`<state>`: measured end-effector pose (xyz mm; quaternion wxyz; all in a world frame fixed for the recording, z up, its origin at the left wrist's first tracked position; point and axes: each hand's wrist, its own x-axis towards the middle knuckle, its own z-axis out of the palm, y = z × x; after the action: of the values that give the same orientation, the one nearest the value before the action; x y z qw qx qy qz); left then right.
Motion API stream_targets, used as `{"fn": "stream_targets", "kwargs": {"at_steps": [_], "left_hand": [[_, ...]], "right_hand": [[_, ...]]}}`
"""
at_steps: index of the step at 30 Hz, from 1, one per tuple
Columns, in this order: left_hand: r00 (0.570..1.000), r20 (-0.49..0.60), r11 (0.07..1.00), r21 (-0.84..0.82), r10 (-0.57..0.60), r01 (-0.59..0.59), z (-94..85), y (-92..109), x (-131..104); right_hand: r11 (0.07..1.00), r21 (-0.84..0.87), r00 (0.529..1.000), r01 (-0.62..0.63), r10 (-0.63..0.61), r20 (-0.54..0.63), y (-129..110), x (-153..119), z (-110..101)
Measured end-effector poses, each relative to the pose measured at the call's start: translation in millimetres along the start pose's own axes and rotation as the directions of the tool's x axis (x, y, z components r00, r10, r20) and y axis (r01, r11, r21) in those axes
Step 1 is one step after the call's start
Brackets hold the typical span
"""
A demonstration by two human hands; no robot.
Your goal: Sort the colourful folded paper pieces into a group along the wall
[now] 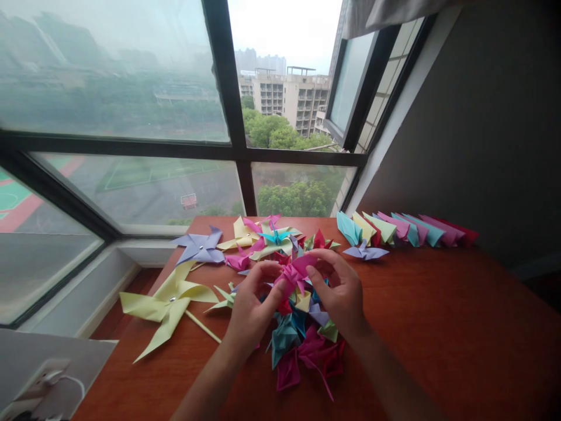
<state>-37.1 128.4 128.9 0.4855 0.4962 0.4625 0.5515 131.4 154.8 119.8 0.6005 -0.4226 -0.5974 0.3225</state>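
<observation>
A bright pink folded-paper piece (294,273) is held up between both my hands, over a heap of origami. My left hand (258,298) pinches its left side with thumb and fingers. On its right, my right hand (337,286) grips a raised flap between thumb and forefinger. Just below lies the heap of folded paper pieces (284,336) in teal, magenta, red, yellow and lilac, partly hidden by my hands. A pale green folded piece (225,298) sits left of my left hand.
A yellow pinwheel (173,301) on a stick and a lilac pinwheel (200,248) lie at the left of the wooden table (438,327). A lilac paper crane (366,251) rests before a row of folded papers (403,228) at the back right. Windows (280,155) stand behind.
</observation>
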Motion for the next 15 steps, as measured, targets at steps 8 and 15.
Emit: {"fn": "stream_targets", "kwargs": {"at_steps": [8, 15], "left_hand": [[0.992, 0.103, 0.996, 0.068, -0.067, 0.06, -1.8, -9.0, -0.1], [0.996, 0.056, 0.988, 0.142, -0.064, 0.056, -2.2, -8.3, 0.7]], "right_hand": [[0.975, 0.198, 0.994, -0.106, 0.104, 0.022, 4.5, -3.8, 4.5], [0.95, 0.24, 0.978, -0.201, 0.181, 0.104, 11.0, -2.2, 5.1]]}}
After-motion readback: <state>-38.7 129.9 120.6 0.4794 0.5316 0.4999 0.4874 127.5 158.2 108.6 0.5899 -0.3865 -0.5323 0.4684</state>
